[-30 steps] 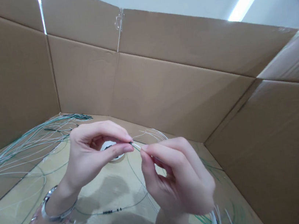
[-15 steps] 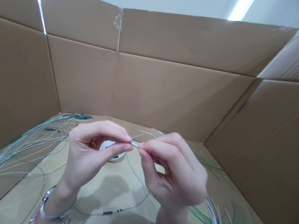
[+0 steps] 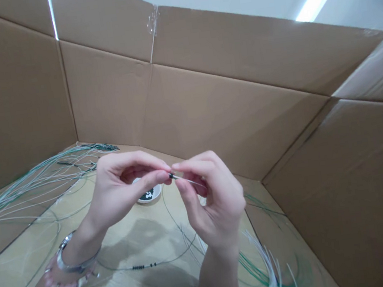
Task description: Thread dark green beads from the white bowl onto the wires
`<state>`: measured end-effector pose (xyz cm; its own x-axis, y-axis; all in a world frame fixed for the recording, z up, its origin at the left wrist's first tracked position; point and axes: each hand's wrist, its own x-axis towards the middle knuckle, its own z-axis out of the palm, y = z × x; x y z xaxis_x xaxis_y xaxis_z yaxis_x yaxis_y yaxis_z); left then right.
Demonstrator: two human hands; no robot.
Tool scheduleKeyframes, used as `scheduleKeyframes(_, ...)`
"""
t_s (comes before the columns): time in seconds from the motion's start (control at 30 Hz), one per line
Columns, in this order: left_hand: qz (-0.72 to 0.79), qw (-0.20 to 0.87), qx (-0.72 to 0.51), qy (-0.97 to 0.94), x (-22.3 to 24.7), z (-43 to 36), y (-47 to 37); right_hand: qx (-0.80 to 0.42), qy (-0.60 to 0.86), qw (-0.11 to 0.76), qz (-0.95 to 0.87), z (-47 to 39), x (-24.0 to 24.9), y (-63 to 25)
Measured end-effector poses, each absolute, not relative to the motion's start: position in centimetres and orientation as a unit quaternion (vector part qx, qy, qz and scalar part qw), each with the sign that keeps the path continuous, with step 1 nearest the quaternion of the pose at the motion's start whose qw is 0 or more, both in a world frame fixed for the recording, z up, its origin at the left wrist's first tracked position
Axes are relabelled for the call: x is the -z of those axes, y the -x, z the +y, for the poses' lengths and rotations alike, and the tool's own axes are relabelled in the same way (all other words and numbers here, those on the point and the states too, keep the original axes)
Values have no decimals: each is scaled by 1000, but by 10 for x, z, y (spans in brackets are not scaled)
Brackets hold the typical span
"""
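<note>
My left hand (image 3: pixel 129 185) pinches a small black bead-like piece (image 3: pixel 171 175) between thumb and forefinger. A thin white wire (image 3: pixel 189 181) runs from that piece to the right, into the curled fingers of my right hand (image 3: pixel 212 192). The thumb and forefinger of my right hand stand a little apart around the wire, the forefinger tip close to the black piece. Behind my left fingertips sits a white bowl (image 3: pixel 158 193) holding small black pieces, partly hidden. Below my hands, a thin wire (image 3: pixel 116 268) lies curved with several small black pieces (image 3: pixel 138 267) on it.
Green and white wires (image 3: pixel 22 186) lie in a long bundle at the left. More coiled wires (image 3: pixel 267 275) lie at the lower right, near my right forearm. Tall cardboard walls (image 3: pixel 225 105) surround the work surface (image 3: pixel 119 239).
My right fingertips have parted and shifted slightly up and left. The black piece at my left fingertips and the white wire now show. More of the bowl is visible.
</note>
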<state>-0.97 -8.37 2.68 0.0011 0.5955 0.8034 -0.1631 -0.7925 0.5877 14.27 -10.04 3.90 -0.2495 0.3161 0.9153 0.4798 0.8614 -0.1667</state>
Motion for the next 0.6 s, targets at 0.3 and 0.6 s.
scheduleKeyframes(0.3, 252, 124, -671, -686, -23, -73, 12, 9, 306, 558, -771, -87, -38, -134)
scheduleKeyframes(0.6, 382, -50, -725, -571, -30, -62, 54, -63, 498, 154, -851, -73, -36, -160)
